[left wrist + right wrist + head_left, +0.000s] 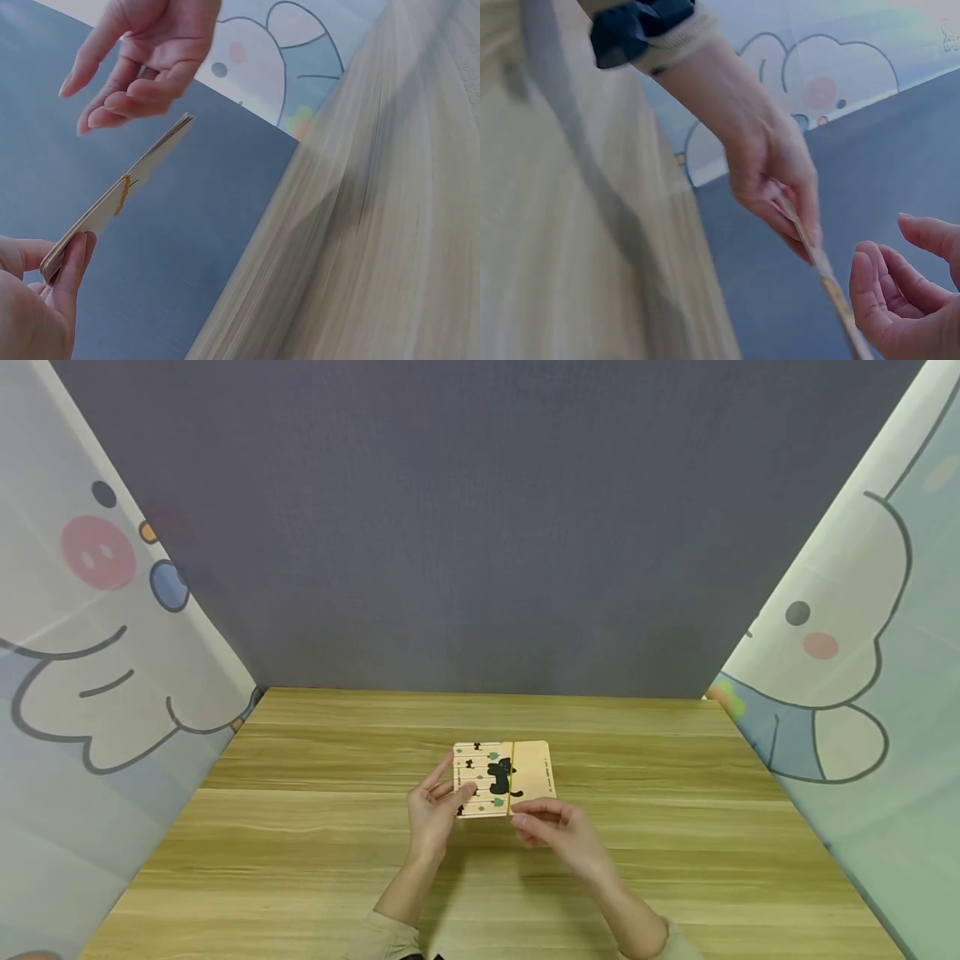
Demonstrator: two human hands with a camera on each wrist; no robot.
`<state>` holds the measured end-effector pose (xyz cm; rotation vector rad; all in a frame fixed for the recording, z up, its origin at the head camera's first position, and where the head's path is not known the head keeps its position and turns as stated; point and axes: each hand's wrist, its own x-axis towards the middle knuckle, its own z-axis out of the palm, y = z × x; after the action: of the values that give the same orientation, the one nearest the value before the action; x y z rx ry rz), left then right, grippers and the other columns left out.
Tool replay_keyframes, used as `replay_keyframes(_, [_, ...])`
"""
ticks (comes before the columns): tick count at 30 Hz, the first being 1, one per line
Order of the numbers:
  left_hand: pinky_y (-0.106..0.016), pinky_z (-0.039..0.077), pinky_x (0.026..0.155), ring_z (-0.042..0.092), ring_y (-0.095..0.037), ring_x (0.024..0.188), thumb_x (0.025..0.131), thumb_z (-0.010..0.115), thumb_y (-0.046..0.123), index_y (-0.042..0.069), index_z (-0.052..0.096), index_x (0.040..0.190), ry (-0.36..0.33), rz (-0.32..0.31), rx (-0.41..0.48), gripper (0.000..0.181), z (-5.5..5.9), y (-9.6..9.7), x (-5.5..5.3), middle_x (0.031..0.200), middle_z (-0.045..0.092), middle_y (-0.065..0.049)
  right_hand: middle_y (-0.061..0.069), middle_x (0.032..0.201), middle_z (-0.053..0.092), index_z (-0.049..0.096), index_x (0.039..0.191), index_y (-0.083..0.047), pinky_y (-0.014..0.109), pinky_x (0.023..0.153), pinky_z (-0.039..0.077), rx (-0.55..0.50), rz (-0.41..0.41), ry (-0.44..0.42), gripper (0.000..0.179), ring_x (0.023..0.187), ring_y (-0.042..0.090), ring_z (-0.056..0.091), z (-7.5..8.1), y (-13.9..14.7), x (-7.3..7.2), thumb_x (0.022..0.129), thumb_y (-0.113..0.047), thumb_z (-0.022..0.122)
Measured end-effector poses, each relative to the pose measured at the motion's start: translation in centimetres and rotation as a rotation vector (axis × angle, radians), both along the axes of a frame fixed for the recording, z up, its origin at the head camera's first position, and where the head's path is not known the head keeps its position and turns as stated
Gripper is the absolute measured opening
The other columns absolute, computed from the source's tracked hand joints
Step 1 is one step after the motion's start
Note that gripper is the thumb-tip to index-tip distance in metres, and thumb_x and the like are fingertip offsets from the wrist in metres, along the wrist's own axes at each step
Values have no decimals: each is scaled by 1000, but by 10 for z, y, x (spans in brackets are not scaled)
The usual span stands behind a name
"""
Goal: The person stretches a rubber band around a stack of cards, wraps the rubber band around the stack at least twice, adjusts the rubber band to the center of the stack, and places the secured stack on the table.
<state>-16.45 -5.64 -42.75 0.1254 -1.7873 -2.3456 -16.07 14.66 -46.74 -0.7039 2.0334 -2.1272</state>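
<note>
A thin, cream-coloured notebook-like stack (531, 770) with rounded corners hangs above the table, printed with a black cat, small dark figures and green leaves. Round its middle runs a yellow elastic band (512, 777), which shows as a twisted loop (124, 191) in the left wrist view. My left hand (433, 810) pinches the stack's left end, thumb on the printed face and fingers behind. Seen edge-on, the stack (94, 216) shows several thin layers. My right hand (558, 835) is by the lower edge near the band. Both wrist views show that hand (154, 71) apart from the stack, fingers loosely bent.
Below lies a wood-grain table (315, 777), with a dark grey panel (480, 527) rising along its far edge. Pale cartoon-print curtains hang at the left (112, 693) and right (855, 735). A dark band (641, 34) circles the left sleeve cuff.
</note>
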Motion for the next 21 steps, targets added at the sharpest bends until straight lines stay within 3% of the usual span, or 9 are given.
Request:
replay_keyframes(1, [-14,24,37,36,-4,38,73,68,-5,4,51,124,3,-5,-1,55,0,0,0,72,64,-19,16,92,64,59,108,1,34,64,52,25,-28,-10,24,76,23,62,2,1,-2,87,-10,57])
replay_keyframes(5, [-14,24,37,36,-4,38,73,68,-4,4,50,124,3,-16,3,55,-1,0,2,72,64,-19,20,91,62,58,104,10,33,66,51,90,-126,-42,26,74,19,62,64,-6,12,84,-7,60])
replay_keyframes(8, [-14,25,37,39,-5,39,72,69,-5,4,51,124,-5,-12,9,55,-1,0,2,72,64,-19,22,91,62,58,102,13,32,68,51,146,-193,-82,30,74,18,61,91,-10,15,82,-8,63])
replay_keyframes(13, [-14,25,37,37,-5,38,72,69,-5,3,50,124,-7,-16,9,55,-2,-1,3,73,64,-20,15,90,64,61,99,10,31,69,50,197,-252,-31,28,76,16,60,98,-11,2,81,-11,65])
replay_keyframes(17, [-14,24,36,33,-4,37,73,69,-4,5,50,125,-17,-23,-5,56,-3,-1,4,77,64,-21,12,90,65,64,96,5,26,67,48,243,-281,57,25,76,14,59,100,-12,-11,80,-14,66])
replay_keyframes(21, [-14,25,37,37,-4,39,73,69,-3,7,50,125,-18,-24,-15,56,-4,-1,4,78,64,-21,10,89,66,66,95,1,25,68,48,311,-302,132,23,77,15,59,99,-12,-26,81,-17,66])
